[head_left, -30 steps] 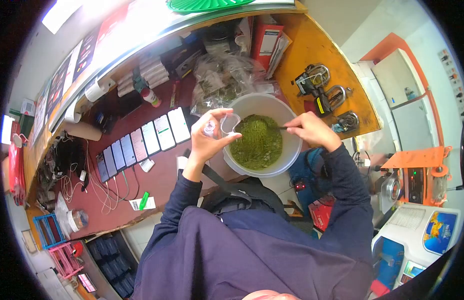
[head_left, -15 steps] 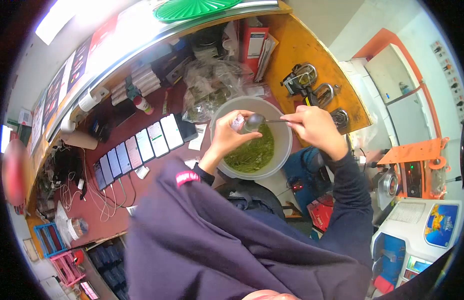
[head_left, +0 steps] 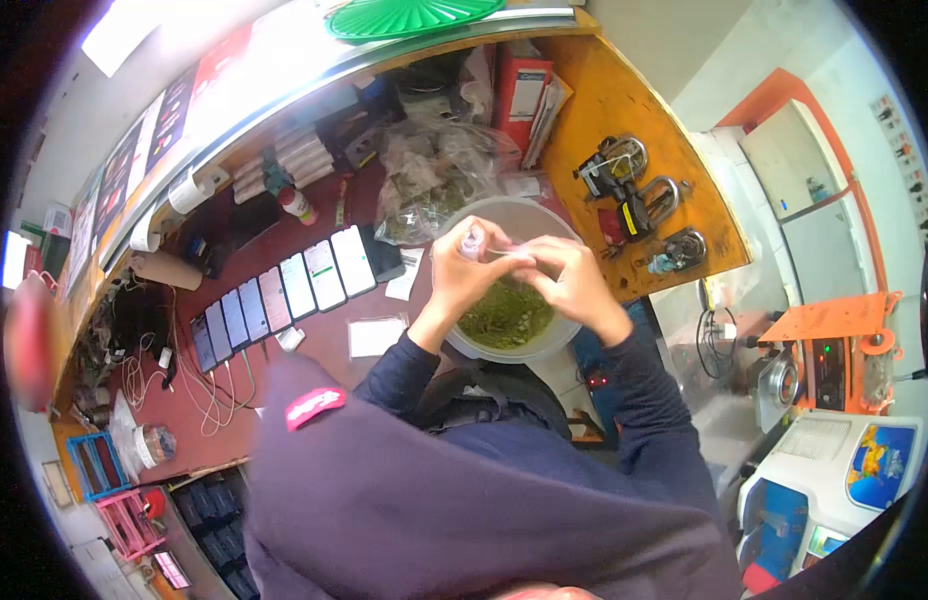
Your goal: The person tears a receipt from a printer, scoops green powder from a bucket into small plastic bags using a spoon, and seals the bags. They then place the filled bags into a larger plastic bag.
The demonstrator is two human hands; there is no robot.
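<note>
Both my hands meet over a large whitish bucket (head_left: pixel 574 225) that holds chopped green leafy material (head_left: pixel 506 318). My left hand (head_left: pixel 458 268) is closed round a small crumpled plastic bag (head_left: pixel 472 242), whitish with a pinkish tint. From the other side, the fingertips of my right hand (head_left: pixel 567 279) pinch a pale edge of it. Fingers cover most of the bag, so its contents are hidden. The spoon is not visible now.
Left of the bucket, several phones (head_left: pixel 296 285) lie in a row on the dark red desk (head_left: pixel 314 350). Behind it are a large clear plastic bag (head_left: pixel 434 190) and a red binder (head_left: pixel 522 95). Metal shackle-like items (head_left: pixel 624 165) rest on the yellow wooden panel (head_left: pixel 584 90) at right.
The spoon that my right hand held at the small bag is out of sight. My right hand has moved left and lower, and its fingers now pinch the bag beside my left hand.
</note>
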